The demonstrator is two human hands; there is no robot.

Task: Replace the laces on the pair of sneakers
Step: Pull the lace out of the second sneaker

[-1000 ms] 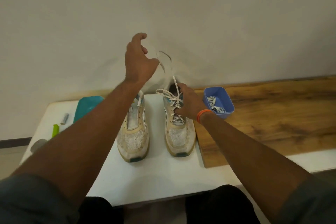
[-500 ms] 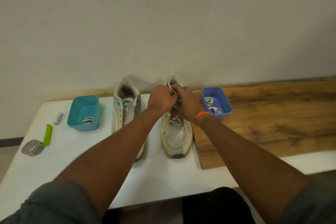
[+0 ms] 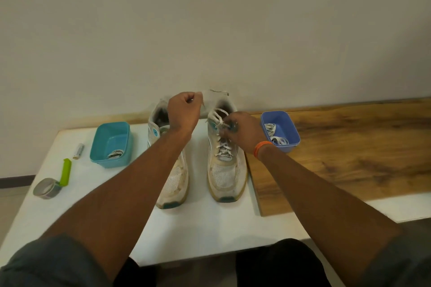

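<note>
Two worn white sneakers stand side by side on the white table [image 3: 205, 228], toes toward me. The right sneaker [image 3: 227, 170] carries a white lace [image 3: 221, 144] threaded through its eyelets. My right hand [image 3: 242, 131], with an orange band at the wrist, grips the sneaker's upper part at the top eyelets. My left hand [image 3: 184, 112] is raised above and between the shoes, pinching a loose end of that lace, which trails up toward the wall. The left sneaker [image 3: 173, 182] shows no lace and is partly hidden by my left forearm.
A teal tub [image 3: 110, 144] with a coiled lace sits left of the shoes. A blue tub [image 3: 279, 130] with white laces rests on the wooden board [image 3: 349, 151] at the right. A small battery [image 3: 78, 150], a green-handled tool [image 3: 65, 171] and a tape roll [image 3: 46, 188] lie far left.
My left hand came down from high up to the right sneaker's top half a second ago, and has now drawn up and to the left with the lace end. My right hand stayed on the sneaker.
</note>
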